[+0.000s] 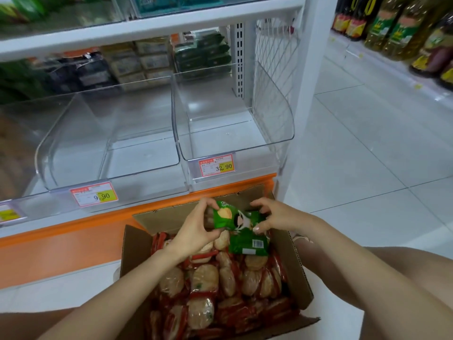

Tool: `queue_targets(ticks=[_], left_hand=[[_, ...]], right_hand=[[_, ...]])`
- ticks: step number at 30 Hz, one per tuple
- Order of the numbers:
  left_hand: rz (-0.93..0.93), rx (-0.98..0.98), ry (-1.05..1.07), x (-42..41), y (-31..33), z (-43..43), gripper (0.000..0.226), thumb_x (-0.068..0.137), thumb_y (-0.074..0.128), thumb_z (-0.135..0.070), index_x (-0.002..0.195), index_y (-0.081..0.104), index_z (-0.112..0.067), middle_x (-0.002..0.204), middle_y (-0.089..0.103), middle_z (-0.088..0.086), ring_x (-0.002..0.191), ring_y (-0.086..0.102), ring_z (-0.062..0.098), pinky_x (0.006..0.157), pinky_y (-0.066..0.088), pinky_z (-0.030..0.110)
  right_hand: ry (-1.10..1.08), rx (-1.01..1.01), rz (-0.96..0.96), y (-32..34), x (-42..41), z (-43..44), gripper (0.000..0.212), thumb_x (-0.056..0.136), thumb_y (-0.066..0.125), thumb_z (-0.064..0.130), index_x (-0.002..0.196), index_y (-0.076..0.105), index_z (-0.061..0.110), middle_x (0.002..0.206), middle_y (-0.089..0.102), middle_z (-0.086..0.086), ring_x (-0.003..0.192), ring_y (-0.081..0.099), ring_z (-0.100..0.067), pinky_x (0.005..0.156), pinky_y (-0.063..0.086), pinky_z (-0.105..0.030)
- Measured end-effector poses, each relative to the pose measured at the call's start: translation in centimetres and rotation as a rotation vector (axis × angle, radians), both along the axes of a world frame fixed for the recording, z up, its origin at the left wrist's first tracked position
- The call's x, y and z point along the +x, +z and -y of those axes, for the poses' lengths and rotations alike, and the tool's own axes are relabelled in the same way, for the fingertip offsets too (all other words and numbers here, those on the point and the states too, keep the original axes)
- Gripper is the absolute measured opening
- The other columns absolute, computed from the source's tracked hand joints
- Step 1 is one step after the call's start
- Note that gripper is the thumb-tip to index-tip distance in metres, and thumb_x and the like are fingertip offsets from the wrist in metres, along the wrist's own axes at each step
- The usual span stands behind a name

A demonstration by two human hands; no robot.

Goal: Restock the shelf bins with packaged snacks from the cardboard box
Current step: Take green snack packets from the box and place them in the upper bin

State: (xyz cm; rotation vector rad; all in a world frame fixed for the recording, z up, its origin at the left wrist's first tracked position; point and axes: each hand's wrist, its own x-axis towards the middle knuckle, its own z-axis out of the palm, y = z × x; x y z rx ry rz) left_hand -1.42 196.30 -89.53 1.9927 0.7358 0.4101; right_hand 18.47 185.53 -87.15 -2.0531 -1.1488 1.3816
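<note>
A glossy green snack packet, above the open brown cardboard box, is pinched by the left hand at nine o'clock and the right hand at three. Red-wrapped round cakes fill the box beneath; clear plastic shelf bins stand at twelve.

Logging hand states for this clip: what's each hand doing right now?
Left hand: fingers pinch the green snack packet at its left end.
Right hand: fingers curled on its right end, over the cardboard box.
</note>
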Motion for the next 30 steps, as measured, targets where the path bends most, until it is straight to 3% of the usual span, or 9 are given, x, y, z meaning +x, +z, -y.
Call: queue_targets(ticks=[4, 8, 12, 15, 19, 21, 24, 26, 30], left_hand=[[0.173, -0.112, 0.084, 0.0, 1.2, 0.3, 0.046, 0.074, 0.071, 0.008, 0.095, 0.041, -0.019, 0.091, 0.057, -0.007, 0.083, 0.061, -0.002, 0.073, 0.051, 0.017], [0.224, -0.21, 0.065, 0.4, 1.3, 0.7, 0.044, 0.073, 0.07, 0.009, 0.097, 0.041, -0.015, 0.095, 0.061, -0.004, 0.089, 0.064, 0.002, 0.075, 0.052, 0.017], [0.23, -0.28, -0.007, 1.3, 1.5, 0.2, 0.043, 0.074, 0.066, 0.014, 0.099, 0.042, -0.011, 0.104, 0.06, 0.001, 0.093, 0.064, 0.005, 0.075, 0.051, 0.017], [0.203, -0.359, -0.133, 2.2, 1.8, -0.2, 0.045, 0.075, 0.062, 0.019, 0.101, 0.043, -0.011, 0.109, 0.058, 0.005, 0.092, 0.064, 0.008, 0.074, 0.053, 0.02], [0.158, -0.383, -0.144, 3.4, 1.2, -0.5, 0.058, 0.076, 0.063, 0.015, 0.123, 0.043, -0.013, 0.118, 0.058, 0.002, 0.098, 0.065, 0.016, 0.082, 0.054, 0.026], [0.053, -0.365, -0.056, 3.9, -0.7, -0.8, 0.059, 0.079, 0.066, 0.006, 0.128, 0.039, -0.014, 0.119, 0.059, 0.011, 0.096, 0.065, 0.024, 0.081, 0.055, 0.033], [-0.308, -0.312, 0.055, 4.2, -5.6, -1.5, 0.048, 0.082, 0.07, -0.015, 0.123, 0.044, -0.011, 0.119, 0.06, 0.015, 0.107, 0.059, 0.027, 0.092, 0.05, 0.042], [-0.543, -0.328, 0.031, 4.2, -8.4, -1.2, 0.05, 0.08, 0.071, -0.03, 0.12, 0.044, -0.016, 0.118, 0.06, 0.011, 0.107, 0.058, 0.024, 0.094, 0.048, 0.035], [-0.613, -0.44, 0.104, 5.6, -11.7, 0.5, 0.058, 0.081, 0.071, -0.024, 0.125, 0.037, -0.01, 0.123, 0.053, 0.01, 0.112, 0.053, 0.024, 0.09, 0.044, 0.028]], right_hand=[[-0.302, -0.001, -0.53, 0.4, 0.6, 0.4, 0.049, 0.086, 0.066, 0.032, 0.129, 0.048, 0.019, 0.129, 0.054, -0.01, 0.109, 0.06, -0.03, 0.089, 0.054, -0.04], [-0.403, 0.113, -0.688, 0.3, 0.7, 0.6, 0.044, 0.081, 0.07, 0.019, 0.122, 0.055, 0.012, 0.12, 0.061, -0.017, 0.103, 0.065, -0.03, 0.083, 0.057, -0.044], [-0.338, 0.139, -0.528, 0.4, 0.7, 0.6, 0.052, 0.07, 0.077, 0.021, 0.116, 0.052, 0.016, 0.121, 0.058, -0.011, 0.104, 0.062, -0.024, 0.075, 0.056, -0.034], [-0.203, 0.137, -0.297, 0.5, 0.6, 0.6, 0.054, 0.066, 0.083, 0.035, 0.11, 0.055, 0.021, 0.118, 0.06, -0.004, 0.108, 0.059, -0.02, 0.092, 0.048, -0.034], [-0.134, 0.094, -0.329, 0.8, 0.6, 0.7, 0.052, 0.067, 0.083, 0.031, 0.114, 0.06, 0.023, 0.114, 0.067, 0.001, 0.104, 0.064, -0.015, 0.098, 0.048, -0.034], [-0.168, 0.121, -0.277, 1.1, 1.0, 0.7, 0.045, 0.073, 0.079, 0.024, 0.114, 0.06, 0.022, 0.11, 0.068, 0.001, 0.099, 0.066, -0.013, 0.093, 0.051, -0.03], [-0.259, 0.187, -0.163, 1.7, 1.9, 0.6, 0.05, 0.074, 0.078, 0.017, 0.117, 0.053, 0.02, 0.113, 0.063, 0.0, 0.103, 0.062, -0.016, 0.093, 0.05, -0.032], [-0.282, 0.204, -0.084, 2.0, 2.3, 0.4, 0.053, 0.074, 0.079, 0.015, 0.117, 0.048, 0.02, 0.112, 0.06, -0.001, 0.103, 0.06, -0.018, 0.093, 0.049, -0.034], [-0.236, 0.213, 0.015, 1.6, 2.7, 0.2, 0.066, 0.073, 0.079, 0.019, 0.128, 0.043, 0.018, 0.11, 0.054, 0.002, 0.103, 0.056, -0.017, 0.088, 0.047, -0.03]])
